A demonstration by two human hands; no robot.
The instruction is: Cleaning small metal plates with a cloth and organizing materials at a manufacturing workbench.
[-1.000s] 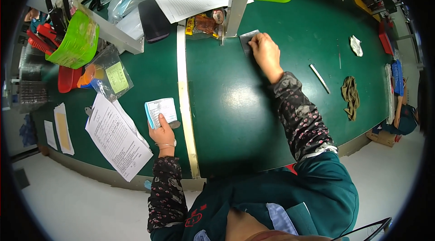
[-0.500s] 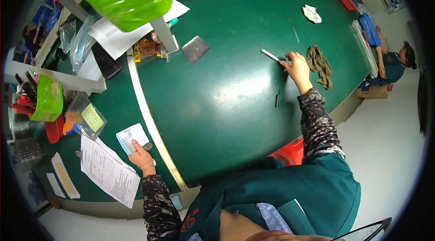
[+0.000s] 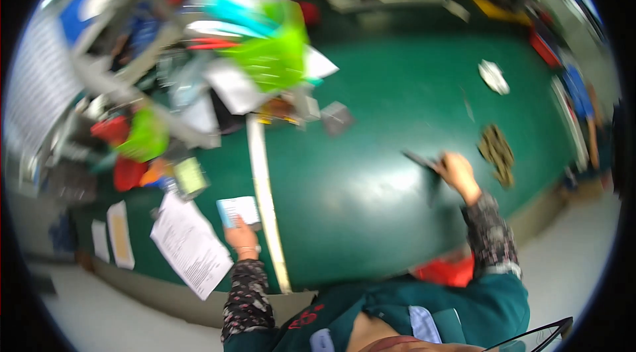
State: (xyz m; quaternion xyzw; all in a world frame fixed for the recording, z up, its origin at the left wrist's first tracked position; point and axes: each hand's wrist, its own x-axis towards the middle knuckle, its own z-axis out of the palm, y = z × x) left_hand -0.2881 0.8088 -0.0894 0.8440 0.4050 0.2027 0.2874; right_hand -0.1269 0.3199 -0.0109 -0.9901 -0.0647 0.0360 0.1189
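My left hand (image 3: 241, 236) rests at the left part of the green table, its thumb over a small white and light-blue printed card or pad (image 3: 242, 208), which it grips. At the right, my right hand (image 3: 457, 172) is closed on one end of a slim, dark, straight strip (image 3: 417, 158); its far end points left, over the tabletop. Motion blur hides what kind of tool the strip is. Nearer me than this hand is a smeared dark mark (image 3: 434, 194), too blurred to name. An olive cloth (image 3: 497, 154) lies crumpled to the right of my right hand.
A pale strip (image 3: 266, 213) runs across the table (image 3: 371, 233). Printed sheets (image 3: 192, 246) lie at the left. Green bins (image 3: 275, 54) of tools stand on a frame at the far left. A grey square (image 3: 337, 118) and white cloth (image 3: 493, 78) lie farther back. A co-worker is at far right.
The whole view has shifted, so the scene sits lower and farther right, and is blurred. The strip in my right hand looked white before and looks dark now. My left hand keeps the card.
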